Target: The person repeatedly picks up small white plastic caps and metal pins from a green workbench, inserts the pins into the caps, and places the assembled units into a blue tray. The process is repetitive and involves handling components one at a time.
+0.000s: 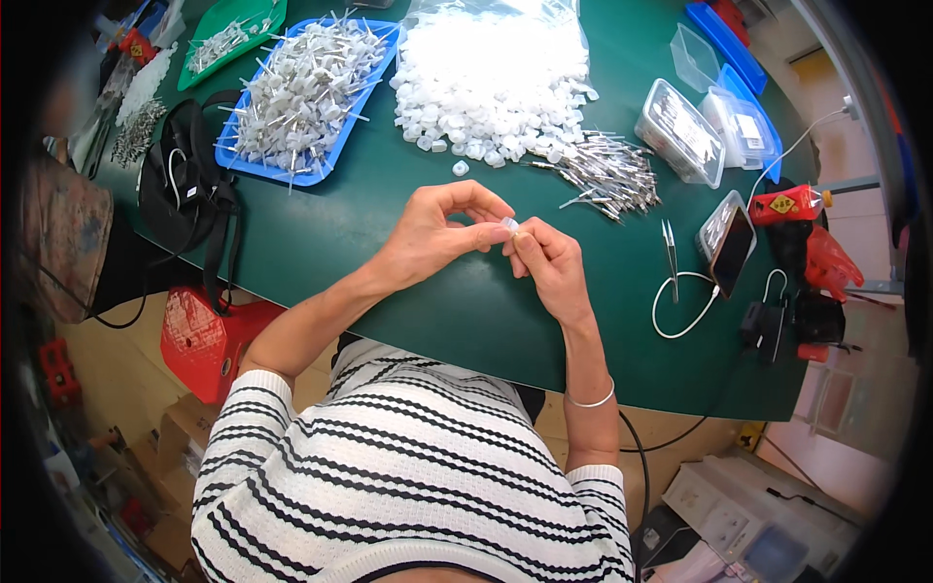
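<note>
My left hand (442, 229) pinches a small translucent white plastic cap (509, 224) between thumb and fingertips, above the green table. Against the cap, my right hand (550, 262) is closed in a pinch; whatever its fingers hold is hidden. Beyond my hands spreads a big heap of similar white caps (476, 97), partly inside a clear plastic bag (583, 39). One loose cap (460, 168) lies apart, nearer to me. Right of the heap is a pile of thin metal pins (612, 177). A blue tray (303, 179) at the far left holds many caps with metal pins through them.
A green tray (190, 80) with similar pieces sits at the back left, near a black bag (185, 165). On the right are tweezers (671, 260), a phone (733, 255) on a clear box, a white cable (664, 328) and a clear lidded container (680, 133). A red stool (209, 335) stands below.
</note>
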Motion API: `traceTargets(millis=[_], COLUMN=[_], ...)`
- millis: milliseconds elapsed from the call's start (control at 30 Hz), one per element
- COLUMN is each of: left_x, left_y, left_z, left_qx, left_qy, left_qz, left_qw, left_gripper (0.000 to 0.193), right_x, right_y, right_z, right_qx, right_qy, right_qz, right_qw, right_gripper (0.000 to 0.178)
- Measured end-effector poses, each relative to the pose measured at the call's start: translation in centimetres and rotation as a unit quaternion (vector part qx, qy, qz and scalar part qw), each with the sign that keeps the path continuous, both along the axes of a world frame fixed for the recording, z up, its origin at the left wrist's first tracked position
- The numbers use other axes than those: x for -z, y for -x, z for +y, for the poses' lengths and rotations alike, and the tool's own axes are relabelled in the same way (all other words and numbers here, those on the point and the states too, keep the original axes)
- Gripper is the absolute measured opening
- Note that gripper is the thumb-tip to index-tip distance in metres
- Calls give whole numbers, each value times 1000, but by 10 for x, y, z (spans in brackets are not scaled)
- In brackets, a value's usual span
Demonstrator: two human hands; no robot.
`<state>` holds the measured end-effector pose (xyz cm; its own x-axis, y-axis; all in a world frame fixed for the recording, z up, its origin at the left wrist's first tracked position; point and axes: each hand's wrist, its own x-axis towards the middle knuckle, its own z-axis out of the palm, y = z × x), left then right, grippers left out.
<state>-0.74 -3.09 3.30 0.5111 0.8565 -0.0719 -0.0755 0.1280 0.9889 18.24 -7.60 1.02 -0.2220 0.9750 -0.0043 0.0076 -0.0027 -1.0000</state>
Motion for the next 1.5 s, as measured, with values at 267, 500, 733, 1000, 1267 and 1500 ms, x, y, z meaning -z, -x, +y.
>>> traceTargets(millis=[267, 500, 733, 1000, 1267, 1500], left_x=[12, 24, 23, -33, -40, -29], left_y=[-8, -12, -11, 69, 171, 99], left_z=[4, 6, 5, 38, 93, 52], left_qx=[-20, -4, -33, -290, -345, -326], left_qy=[46, 47, 22, -257, -522, -578], left_qz=[-39, -50, -37, 80, 421, 372], left_qw=[998, 998, 999, 919, 657, 649], left_gripper=[17, 17, 17, 17, 24, 25], right_x=[-1, 9, 7, -7, 22, -1], right_y=[7, 9, 14, -22, -22, -18], right_z=[-3, 0, -2, 46, 78, 58], right_qx=[108, 158, 158, 200, 182, 207], right_qy=[-72, -167, -149, -299, -315, -360], right_qz=[-108, -209, -195, -421, -508, -463], right_qw=[986, 950, 956, 832, 781, 783], right_gripper=[22, 19, 13, 12, 10, 13])
